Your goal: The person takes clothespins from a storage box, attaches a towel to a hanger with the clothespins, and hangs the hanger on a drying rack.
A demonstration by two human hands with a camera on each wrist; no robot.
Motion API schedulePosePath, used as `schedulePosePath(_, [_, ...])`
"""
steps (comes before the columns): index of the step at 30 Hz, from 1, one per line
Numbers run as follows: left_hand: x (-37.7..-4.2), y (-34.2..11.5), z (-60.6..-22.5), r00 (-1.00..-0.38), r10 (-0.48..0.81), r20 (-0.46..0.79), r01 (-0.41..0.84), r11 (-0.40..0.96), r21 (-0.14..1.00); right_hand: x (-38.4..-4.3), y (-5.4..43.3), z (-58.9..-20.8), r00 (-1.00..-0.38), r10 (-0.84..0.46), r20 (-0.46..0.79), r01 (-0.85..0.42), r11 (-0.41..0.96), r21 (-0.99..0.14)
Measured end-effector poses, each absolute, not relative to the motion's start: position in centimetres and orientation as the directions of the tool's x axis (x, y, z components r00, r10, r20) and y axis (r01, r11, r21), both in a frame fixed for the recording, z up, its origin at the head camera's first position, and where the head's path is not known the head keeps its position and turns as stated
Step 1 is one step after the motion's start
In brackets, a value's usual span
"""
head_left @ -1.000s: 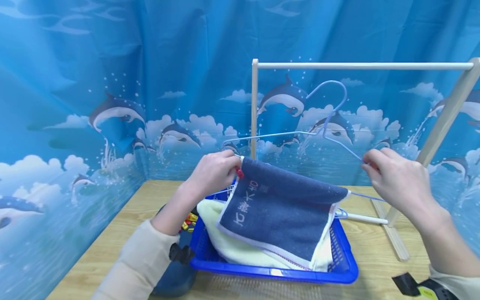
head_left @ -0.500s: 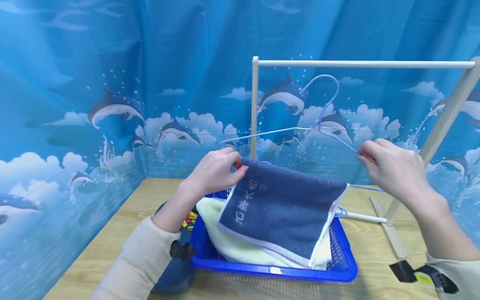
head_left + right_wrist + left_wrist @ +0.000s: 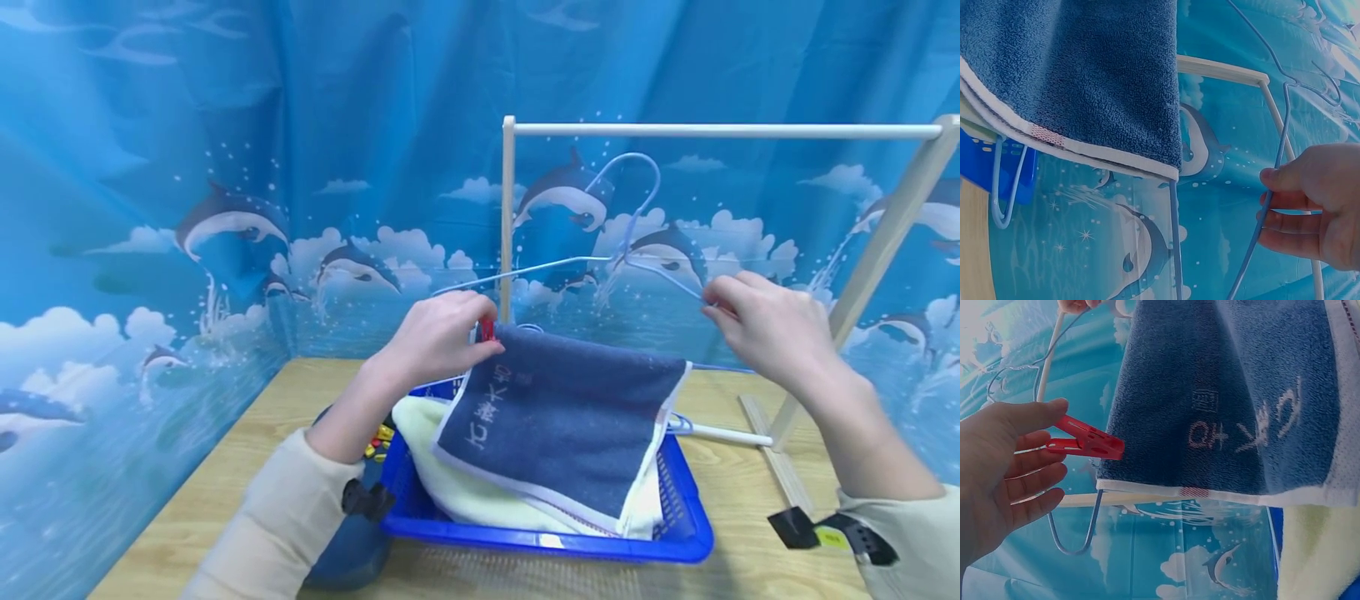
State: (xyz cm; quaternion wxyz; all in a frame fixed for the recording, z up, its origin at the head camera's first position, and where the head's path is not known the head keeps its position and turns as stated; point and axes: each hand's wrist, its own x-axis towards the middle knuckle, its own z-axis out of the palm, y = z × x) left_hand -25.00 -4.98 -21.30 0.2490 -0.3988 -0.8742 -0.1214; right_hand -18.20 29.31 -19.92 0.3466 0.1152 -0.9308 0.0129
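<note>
A navy towel with white edging and pale lettering hangs folded over the lower bar of a light blue wire hanger. My left hand pinches a red clothespin between thumb and index finger. The clothespin's jaws lie over the towel's top fold at its left edge, beside the hanger's left end. With thumb and fingers, my right hand grips the sloping right arm of the hanger. Under the towel, a pale yellow cloth lies in the blue basket.
Behind stands a wooden rack with a white rail. Another hanger pokes out at the basket's right. Left of the basket is a dark blue container, with red and yellow pieces showing. A dolphin-print curtain surrounds the wooden table.
The hanger and my right hand have shifted left and slightly up. My left hand's thumb and fingers have moved onto the clothespin's handles, so more red shows at the towel's corner.
</note>
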Motion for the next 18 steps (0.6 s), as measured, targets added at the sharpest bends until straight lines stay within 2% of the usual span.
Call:
schedulePosePath(10, [-24.7, -4.5, -21.1, -0.487, 0.708, 0.511, 0.821, 0.571, -0.008, -18.4, 28.7, -20.4, -0.714, -0.224, 0.664, -0.238, 0.969, 0.071])
schedulePosePath(16, [-24.8, -3.8, -20.8, -0.405, 0.726, 0.555, 0.828, 0.549, -0.113, -18.4, 28.5, -20.3, -0.692, -0.231, 0.684, -0.238, 0.967, 0.086])
schedulePosePath(18, [-24.9, -3.6, -20.7, -0.398, 0.729, 0.556, 0.82, 0.555, -0.139, -18.4, 28.5, -20.2, -0.691, -0.232, 0.684, -0.238, 0.967, 0.088])
